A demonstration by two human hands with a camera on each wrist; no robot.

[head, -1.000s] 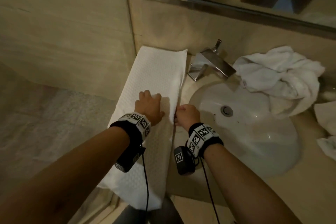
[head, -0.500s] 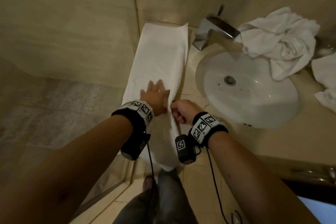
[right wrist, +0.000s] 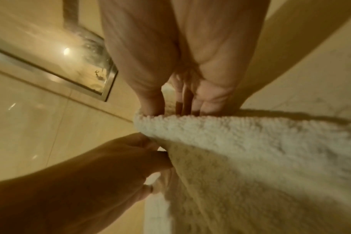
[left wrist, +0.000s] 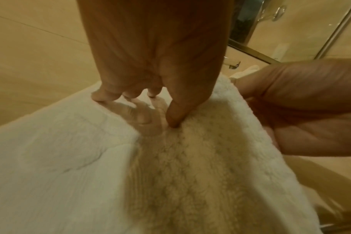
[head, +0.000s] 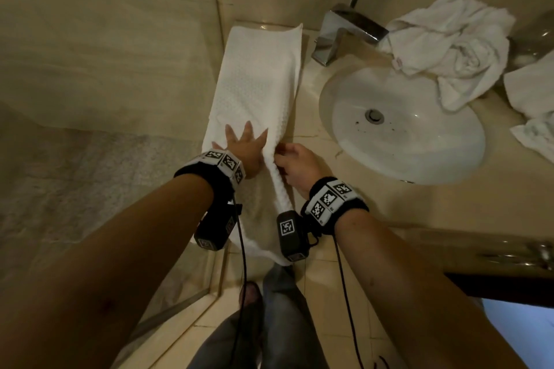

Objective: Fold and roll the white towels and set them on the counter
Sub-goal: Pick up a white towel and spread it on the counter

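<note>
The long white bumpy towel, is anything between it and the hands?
No. The left hand presses flat on the long white textured towel, and the right hand pinches its raised right edge. Nothing visible lies between.

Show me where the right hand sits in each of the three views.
Head: right hand at centre, pinching the towel's raised right edge.
Left wrist: at the right edge, gripping that edge.
Right wrist: top centre, fingers down into the fold.
Shared landmark: the left hand.
</note>
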